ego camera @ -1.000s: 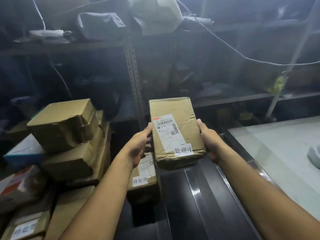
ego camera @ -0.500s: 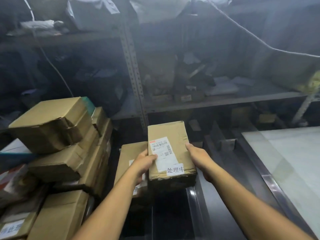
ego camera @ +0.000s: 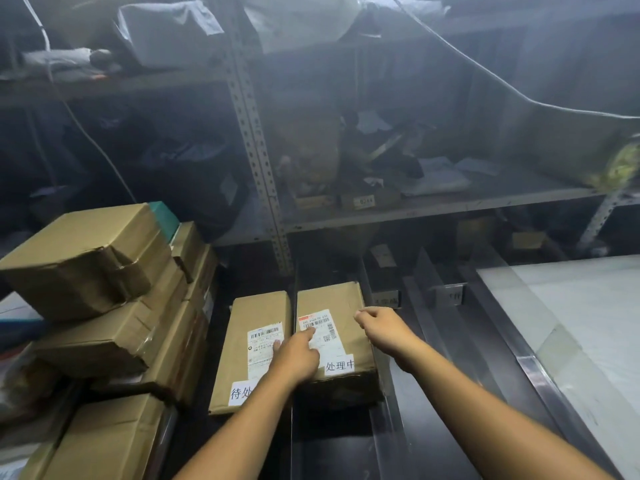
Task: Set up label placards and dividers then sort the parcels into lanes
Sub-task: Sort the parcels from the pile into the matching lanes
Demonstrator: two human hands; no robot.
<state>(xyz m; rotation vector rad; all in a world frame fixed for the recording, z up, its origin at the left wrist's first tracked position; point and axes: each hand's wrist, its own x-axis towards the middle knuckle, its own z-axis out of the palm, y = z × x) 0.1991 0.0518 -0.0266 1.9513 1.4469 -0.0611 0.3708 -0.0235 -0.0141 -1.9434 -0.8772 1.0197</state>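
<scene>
A brown parcel (ego camera: 334, 327) with a white shipping label and a "处理中" sticker lies flat in the second lane from the left. My left hand (ego camera: 298, 355) rests on its top, fingertips touching the shipping label. My right hand (ego camera: 382, 329) hovers at the parcel's right edge with fingers loosely curled, holding nothing. A second parcel (ego camera: 256, 344) with a "待处理" sticker lies in the lane to the left. Upright metal dividers (ego camera: 424, 271) separate the lanes, and small placards (ego camera: 386, 299) stand at the far ends of the lanes further right.
A stack of brown parcels (ego camera: 104, 271) fills the left side. A white tabletop (ego camera: 571, 306) with a metal rim lies at the right. Cluttered metal shelving (ego camera: 256, 150) rises directly behind the lanes.
The "处理中" parcel came down from mid-air into the lane beside the other parcel. Both hands have let go of its sides; the left now lies on its top.
</scene>
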